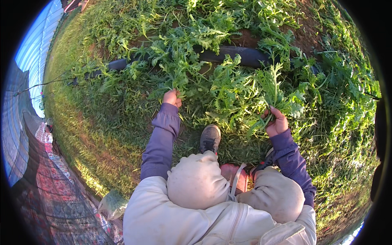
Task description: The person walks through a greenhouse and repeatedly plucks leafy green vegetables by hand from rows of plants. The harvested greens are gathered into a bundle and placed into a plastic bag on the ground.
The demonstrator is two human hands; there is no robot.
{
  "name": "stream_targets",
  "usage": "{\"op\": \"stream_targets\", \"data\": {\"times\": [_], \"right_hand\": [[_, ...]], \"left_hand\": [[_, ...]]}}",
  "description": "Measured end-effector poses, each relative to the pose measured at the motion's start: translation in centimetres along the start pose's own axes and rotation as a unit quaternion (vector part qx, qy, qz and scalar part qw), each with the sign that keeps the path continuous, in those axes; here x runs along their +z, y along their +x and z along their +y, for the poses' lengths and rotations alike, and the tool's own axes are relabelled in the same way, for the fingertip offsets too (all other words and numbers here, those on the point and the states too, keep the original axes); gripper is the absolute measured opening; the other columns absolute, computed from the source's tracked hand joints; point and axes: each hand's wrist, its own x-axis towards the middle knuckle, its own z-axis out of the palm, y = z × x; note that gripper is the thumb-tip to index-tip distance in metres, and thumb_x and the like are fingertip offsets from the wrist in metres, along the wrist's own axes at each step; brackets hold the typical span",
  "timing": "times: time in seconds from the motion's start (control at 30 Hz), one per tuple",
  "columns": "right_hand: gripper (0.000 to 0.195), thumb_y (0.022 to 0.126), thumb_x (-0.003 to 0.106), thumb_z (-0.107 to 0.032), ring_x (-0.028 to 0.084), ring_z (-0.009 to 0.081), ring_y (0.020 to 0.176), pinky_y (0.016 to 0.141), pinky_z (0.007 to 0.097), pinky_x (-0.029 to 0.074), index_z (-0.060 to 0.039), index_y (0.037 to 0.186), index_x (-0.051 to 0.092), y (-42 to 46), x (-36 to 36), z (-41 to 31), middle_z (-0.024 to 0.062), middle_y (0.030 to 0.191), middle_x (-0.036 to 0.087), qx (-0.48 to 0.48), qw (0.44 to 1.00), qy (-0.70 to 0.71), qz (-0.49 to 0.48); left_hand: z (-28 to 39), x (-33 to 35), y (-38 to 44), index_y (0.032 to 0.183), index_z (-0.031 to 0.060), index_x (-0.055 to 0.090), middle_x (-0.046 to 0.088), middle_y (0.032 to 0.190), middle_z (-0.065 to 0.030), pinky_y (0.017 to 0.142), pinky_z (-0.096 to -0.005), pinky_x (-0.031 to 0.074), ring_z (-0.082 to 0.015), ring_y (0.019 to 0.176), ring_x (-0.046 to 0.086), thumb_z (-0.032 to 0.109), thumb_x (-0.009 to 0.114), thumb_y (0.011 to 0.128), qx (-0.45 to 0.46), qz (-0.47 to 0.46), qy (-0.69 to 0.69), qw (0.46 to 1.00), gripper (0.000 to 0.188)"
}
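Observation:
My right hand (276,122) is closed around the stems of a bunch of leafy greens (274,88) with jagged leaves, held above the plants at the right. Over at the centre left, my left hand (173,98) has its fingers curled on the base of a leafy green plant (180,70); whether that plant is still rooted cannot be seen. More leafy greens (228,85) grow between the two hands. Both forearms wear purple sleeves.
A black hose or pipe (232,55) crosses the bed beyond my hands. My shoe (210,137) stands just below the plants, with a red object (234,177) between my legs. A clear plastic bag (113,204) lies at the lower left. Part of another person (75,4) shows at the top left.

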Motion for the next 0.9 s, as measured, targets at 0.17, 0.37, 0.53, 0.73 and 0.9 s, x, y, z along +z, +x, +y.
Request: {"op": "stream_targets", "data": {"times": [0.17,0.37,0.53,0.73,0.9], "right_hand": [[0.009,0.076,0.051,-0.01,0.052,0.0192,0.061,0.059,0.0307,0.044,-0.002,0.078,0.052,-0.5,0.8,1.4,0.0072,0.065,0.054,-0.005,0.998,-0.048,-0.04],[0.02,0.067,0.063,-0.008,0.055,0.0174,0.065,0.062,0.0324,0.044,-0.0049,0.086,0.056,-1.4,2.8,4.4,0.0051,0.074,0.058,-0.138,0.97,-0.096,-0.176],[0.016,0.067,0.059,-0.004,0.056,0.0191,0.063,0.06,0.0316,0.047,-0.004,0.082,0.054,-0.7,1.0,1.9,0.0049,0.071,0.057,-0.116,0.987,-0.091,-0.062],[0.024,0.071,0.055,-0.007,0.048,0.0204,0.08,0.075,0.0353,0.042,0.0012,0.092,0.047,-0.1,-1.4,-3.8,0.0067,0.075,0.052,-0.091,0.945,0.179,-0.258],[0.031,0.071,0.053,-0.006,0.046,0.0205,0.082,0.077,0.0382,0.039,-0.0011,0.101,0.044,-0.2,-1.9,-3.4,0.0052,0.077,0.051,-0.004,0.921,0.251,-0.296]], "left_hand": [[-4.6,3.6,-10.3,0.086,0.007,0.044,0.043,0.065,-0.0006,0.029,-0.0188,0.026,-0.0054,0.037,0.032,0.024,0.034,0.086,0.208,-0.138,0.037,0.968,0.019],[-7.5,12.8,-15.0,0.079,-0.0002,0.047,0.053,0.07,-0.0197,0.055,-0.0399,0.041,-0.0358,0.064,0.051,0.015,0.047,0.075,0.374,-0.317,0.58,0.65,0.016],[-8.1,12.4,-14.4,0.089,0.0011,0.052,0.055,0.073,-0.0173,0.059,-0.0364,0.043,-0.0328,0.069,0.053,0.018,0.051,0.074,0.488,-0.443,0.448,0.604,0.023],[-9.2,0.8,-8.3,0.089,0.0022,0.055,0.054,0.065,-0.0039,0.032,-0.0176,0.029,-0.0044,0.038,0.039,0.015,0.047,0.08,0.055,-0.196,0.274,0.94,0.018],[-8.9,-3.7,-0.8,0.095,0.0026,0.054,0.054,0.065,-0.0027,0.035,-0.021,0.032,-0.0071,0.041,0.041,0.016,0.052,0.077,0.215,0.054,0.135,0.966,0.022]]}}
